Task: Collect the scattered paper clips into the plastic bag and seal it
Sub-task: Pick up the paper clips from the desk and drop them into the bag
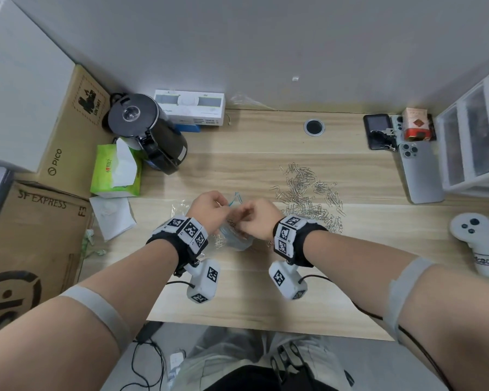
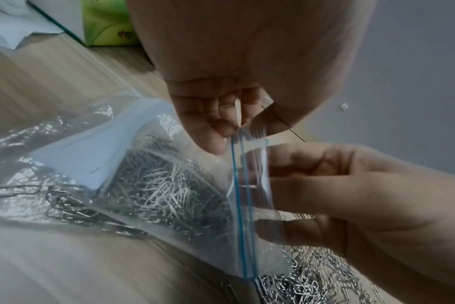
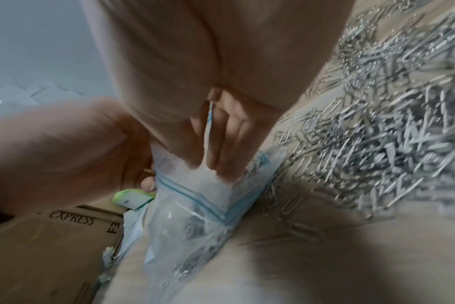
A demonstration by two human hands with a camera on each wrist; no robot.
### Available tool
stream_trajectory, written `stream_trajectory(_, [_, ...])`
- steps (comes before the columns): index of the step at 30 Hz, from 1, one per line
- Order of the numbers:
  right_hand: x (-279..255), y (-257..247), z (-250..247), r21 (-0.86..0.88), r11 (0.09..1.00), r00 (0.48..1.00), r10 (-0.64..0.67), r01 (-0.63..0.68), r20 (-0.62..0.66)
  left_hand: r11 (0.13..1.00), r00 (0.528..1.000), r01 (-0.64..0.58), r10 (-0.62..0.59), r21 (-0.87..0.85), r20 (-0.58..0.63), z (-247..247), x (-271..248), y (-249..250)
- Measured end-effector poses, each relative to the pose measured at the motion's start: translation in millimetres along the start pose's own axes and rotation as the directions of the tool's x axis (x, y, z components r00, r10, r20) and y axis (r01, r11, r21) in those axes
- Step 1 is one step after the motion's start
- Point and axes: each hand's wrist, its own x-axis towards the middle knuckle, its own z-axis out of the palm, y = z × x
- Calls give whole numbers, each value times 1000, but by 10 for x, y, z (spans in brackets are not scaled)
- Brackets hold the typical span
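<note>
Both hands are pinching the bag [image 2: 169, 185] at its blue zip edge, left hand [image 1: 209, 207] and right hand [image 1: 256, 218] close together above the tabletop [image 1: 237, 170]. Loads of clips [image 1: 311, 193] lie loose just right of it.

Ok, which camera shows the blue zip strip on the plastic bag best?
The left wrist view: the blue zip strip runs nearly its full length there, between both hands. The right wrist view shows it shorter, blurred and bent. In the head view only a small blue piece shows above the hands.
</note>
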Motion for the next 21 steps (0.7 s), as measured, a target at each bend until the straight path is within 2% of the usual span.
stream_trajectory(2, [-16,9,-170,-29,999,990,13,-17,-141,1000,1000,13,-13,-1,4,-8,10,-1])
stream_trajectory(4, [12,78,-398,-118,992,956,16,-52,-292,1000,1000,30,-30,-1,5,-13,21,4])
stream_trajectory(7, [96,263,-759,-352,914,913,48,-204,-405,1000,1000,31,-31,3,1,-8,25,20])
stream_trajectory(9, [137,368,-952,-448,843,906,100,-297,-412,1000,1000,27,-27,-1,-3,-1,20,26])
stream_trajectory(11, [172,443,-1066,-515,797,908,97,-317,-409,999,1000,27,-28,-18,-12,0,29,15])
stream_trajectory(21, [390,608,-1138,-641,741,958,7,-199,-288,996,991,16,-27,-86,-128,41,134,-66])
